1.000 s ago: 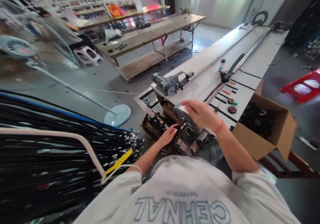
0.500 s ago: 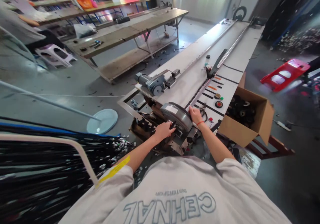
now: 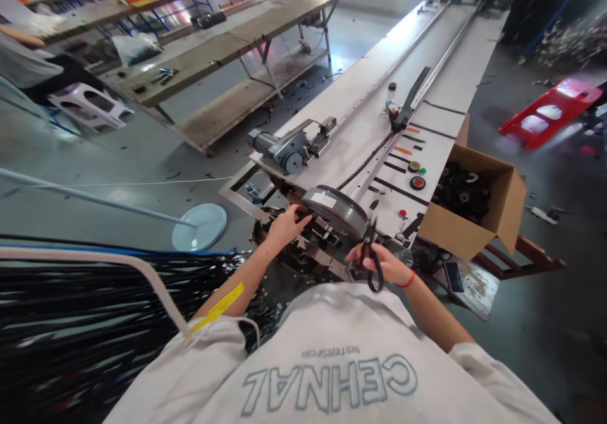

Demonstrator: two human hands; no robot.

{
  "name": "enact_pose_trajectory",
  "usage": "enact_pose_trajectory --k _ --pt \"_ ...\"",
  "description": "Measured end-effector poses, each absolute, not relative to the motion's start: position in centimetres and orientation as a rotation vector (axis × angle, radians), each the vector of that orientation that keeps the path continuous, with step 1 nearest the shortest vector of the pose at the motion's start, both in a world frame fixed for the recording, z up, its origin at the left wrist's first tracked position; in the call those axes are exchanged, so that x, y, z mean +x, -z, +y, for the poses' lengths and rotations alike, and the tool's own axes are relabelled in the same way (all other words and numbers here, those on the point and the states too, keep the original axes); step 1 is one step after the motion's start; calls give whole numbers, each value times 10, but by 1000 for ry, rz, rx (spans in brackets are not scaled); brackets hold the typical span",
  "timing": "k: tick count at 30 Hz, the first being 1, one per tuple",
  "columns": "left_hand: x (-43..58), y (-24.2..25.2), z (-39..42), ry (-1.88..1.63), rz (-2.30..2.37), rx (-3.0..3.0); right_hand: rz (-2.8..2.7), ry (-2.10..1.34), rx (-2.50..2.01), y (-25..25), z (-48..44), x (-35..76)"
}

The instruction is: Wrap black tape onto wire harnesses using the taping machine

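My right hand (image 3: pixel 382 263) is closed on a pair of black-handled scissors (image 3: pixel 374 271), held low in front of the near end of the long white table. The blades point up, just right of a grey wheel (image 3: pixel 337 212) mounted at that end. At the wheel's left side is my left hand (image 3: pixel 286 227), its fingers curled beside dark machine parts (image 3: pixel 322 231); whatever they hold is hidden. A black cord (image 3: pixel 365 162) runs from the wheel along a rail to a black clamp-like piece (image 3: pixel 403 117).
A motor unit (image 3: pixel 284 149) sits on the table's left edge. Black strips, orange strips and small rolls (image 3: pixel 417 182) lie at the right. An open cardboard box (image 3: pixel 462 231) of black rolls stands beside it. Black strands (image 3: pixel 95 323) hang at the left.
My right hand has picked the scissors up off the table and brought them down toward me. My left hand has shifted left along the wheel. The view has tilted slightly downward.
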State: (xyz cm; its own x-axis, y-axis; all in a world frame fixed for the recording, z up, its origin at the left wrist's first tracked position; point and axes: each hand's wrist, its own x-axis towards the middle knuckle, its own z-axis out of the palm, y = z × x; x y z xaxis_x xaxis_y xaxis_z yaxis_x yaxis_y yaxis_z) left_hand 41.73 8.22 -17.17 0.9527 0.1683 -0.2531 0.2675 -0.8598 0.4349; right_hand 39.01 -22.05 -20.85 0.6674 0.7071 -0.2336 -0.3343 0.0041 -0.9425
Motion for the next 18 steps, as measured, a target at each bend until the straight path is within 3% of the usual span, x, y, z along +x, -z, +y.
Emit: enact_pose_trajectory --k 3,5,8,12,15,18 --pt "418 164 77 352 311 2606 -406 -1381 -834 202 -168 378" --pt "418 160 72 365 327 2658 -288 -1549 -767 207 -130 388" --pt "419 162 70 249 424 2869 -75 -1470 -1029 216 -104 399" --pt "420 172 81 206 442 3035 -238 -1422 -1088 215 -149 386" --pt "413 182 84 517 236 2577 -219 -1272 -1149 211 -207 382" --pt "395 194 67 566 188 2029 52 -955 -1634 217 -244 404"
